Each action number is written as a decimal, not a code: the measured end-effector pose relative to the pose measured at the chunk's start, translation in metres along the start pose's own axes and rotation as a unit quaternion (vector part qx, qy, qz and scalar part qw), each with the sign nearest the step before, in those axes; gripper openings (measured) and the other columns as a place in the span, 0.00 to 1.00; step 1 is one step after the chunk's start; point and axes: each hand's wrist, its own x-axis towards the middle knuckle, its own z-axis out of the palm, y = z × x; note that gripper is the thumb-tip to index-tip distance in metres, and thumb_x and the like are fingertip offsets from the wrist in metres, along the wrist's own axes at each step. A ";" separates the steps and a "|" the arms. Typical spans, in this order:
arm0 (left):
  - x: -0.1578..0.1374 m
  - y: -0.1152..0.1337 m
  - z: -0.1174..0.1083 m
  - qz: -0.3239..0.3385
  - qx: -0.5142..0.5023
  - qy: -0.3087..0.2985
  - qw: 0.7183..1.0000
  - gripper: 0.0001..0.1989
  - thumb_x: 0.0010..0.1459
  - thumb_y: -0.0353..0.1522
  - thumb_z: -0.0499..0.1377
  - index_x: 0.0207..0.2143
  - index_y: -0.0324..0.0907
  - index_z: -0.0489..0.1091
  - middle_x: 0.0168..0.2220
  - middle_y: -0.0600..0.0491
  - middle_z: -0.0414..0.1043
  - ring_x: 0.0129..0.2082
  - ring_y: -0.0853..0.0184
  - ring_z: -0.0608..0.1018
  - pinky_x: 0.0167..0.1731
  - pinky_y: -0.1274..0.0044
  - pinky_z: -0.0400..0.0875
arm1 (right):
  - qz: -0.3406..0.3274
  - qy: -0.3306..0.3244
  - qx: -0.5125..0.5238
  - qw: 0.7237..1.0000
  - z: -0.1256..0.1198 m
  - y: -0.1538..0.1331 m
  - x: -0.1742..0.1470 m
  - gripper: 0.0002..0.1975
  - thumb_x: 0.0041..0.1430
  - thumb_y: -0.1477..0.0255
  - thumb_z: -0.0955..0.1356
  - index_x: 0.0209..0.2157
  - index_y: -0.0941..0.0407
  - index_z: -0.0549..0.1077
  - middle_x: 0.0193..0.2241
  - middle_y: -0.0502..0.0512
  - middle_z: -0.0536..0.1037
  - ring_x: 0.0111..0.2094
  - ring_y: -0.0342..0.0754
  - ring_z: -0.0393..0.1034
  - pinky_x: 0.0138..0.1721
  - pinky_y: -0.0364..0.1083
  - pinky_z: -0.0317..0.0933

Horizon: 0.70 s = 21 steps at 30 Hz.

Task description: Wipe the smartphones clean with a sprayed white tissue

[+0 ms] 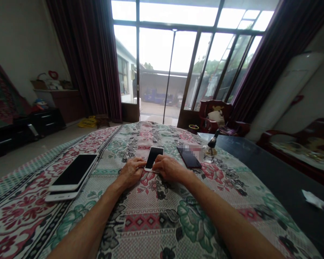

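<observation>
A white smartphone point(154, 158) with a dark screen lies face up on the flowered tablecloth point(145, 198). My left hand point(132, 171) is at its lower left edge, fingers together and gripping that side. Over the phone's lower right part, my right hand point(169, 168) has its fingers bent and pressed together on the screen; whether something small is between them is hidden. Right of that hand lies a dark phone point(187, 157), partly covered by a blurred patch. Beside it stands a small clear bottle point(210, 155) with a black top.
To the left, a white tablet point(74, 172) overlaps another white device point(61, 196). A dark table surface point(270, 169) adjoins on the right, with a crumpled white tissue point(314, 199) on it. A wooden chair point(216, 115) and glass doors point(156, 79) are beyond.
</observation>
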 end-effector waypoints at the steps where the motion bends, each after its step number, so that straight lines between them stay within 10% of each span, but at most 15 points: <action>1: 0.000 0.001 0.000 -0.001 0.000 0.001 1.000 0.19 0.51 0.23 0.54 0.42 0.45 0.77 0.45 0.50 0.75 0.45 0.63 0.75 0.50 0.70 0.68 | 0.005 -0.004 0.003 1.000 -0.003 0.004 -0.003 0.13 0.55 0.82 0.63 0.32 0.53 0.76 0.34 0.54 0.72 0.35 0.45 0.63 0.35 0.43 0.53; 21: 0.000 0.003 -0.001 -0.006 -0.004 0.003 1.000 0.20 0.51 0.22 0.53 0.42 0.45 0.77 0.44 0.51 0.76 0.43 0.64 0.75 0.49 0.70 0.68 | -0.007 -0.025 0.030 0.999 -0.006 0.009 -0.006 0.16 0.52 0.84 0.63 0.34 0.52 0.78 0.35 0.53 0.74 0.37 0.45 0.65 0.38 0.43 0.56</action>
